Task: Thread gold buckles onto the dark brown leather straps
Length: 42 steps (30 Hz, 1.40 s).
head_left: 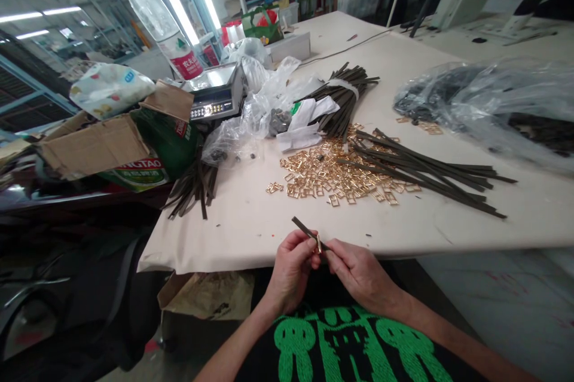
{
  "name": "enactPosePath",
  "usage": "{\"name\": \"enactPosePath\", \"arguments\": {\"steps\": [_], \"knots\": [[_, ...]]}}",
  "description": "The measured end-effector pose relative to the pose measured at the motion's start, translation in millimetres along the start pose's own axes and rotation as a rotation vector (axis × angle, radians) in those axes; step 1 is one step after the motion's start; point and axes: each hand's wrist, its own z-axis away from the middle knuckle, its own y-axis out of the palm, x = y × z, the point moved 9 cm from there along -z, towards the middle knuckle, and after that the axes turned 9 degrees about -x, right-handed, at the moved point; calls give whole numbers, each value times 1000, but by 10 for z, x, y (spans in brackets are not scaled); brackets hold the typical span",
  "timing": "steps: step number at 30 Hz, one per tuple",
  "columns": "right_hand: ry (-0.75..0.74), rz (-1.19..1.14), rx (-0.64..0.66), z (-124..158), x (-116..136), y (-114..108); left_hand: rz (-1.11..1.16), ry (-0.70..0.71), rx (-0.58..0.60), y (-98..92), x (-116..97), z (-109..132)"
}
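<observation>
Both hands meet at the table's near edge around a dark olive strap (303,226) with a gold buckle (319,243) on it. My left hand (292,262) is closed, its thumb and fingers pinching the strap at the buckle. To the right of the buckle, my right hand (356,268) is closed on the strap, whose other end is hidden. Beyond them lies a spread pile of gold buckles (332,173). Loose dark straps (430,170) rest across the pile's right side, and a tied bundle of straps (347,95) lies behind it.
On the left, a cardboard box (98,143) stands beside a digital scale (219,92) bearing a plastic bottle (152,17). More straps (197,188) hang over the left edge of the table (251,220). Clear bags (493,101) of dark pieces lie at right.
</observation>
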Motion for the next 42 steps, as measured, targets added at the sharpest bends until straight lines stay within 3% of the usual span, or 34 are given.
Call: {"name": "enactPosePath", "arguments": {"steps": [15, 23, 36, 42], "knots": [[40, -163, -43, -9, -66, 25, -30, 18, 27, -20, 50, 11], [27, -225, -34, -42, -107, 47, -221, 168, 39, -54, -36, -1], [45, -183, -21, 10, -190, 62, -288, 195, 78, -25, -49, 9], [52, -183, 7, 8, -173, 66, -449, 346, 108, 6, -160, 78]]}}
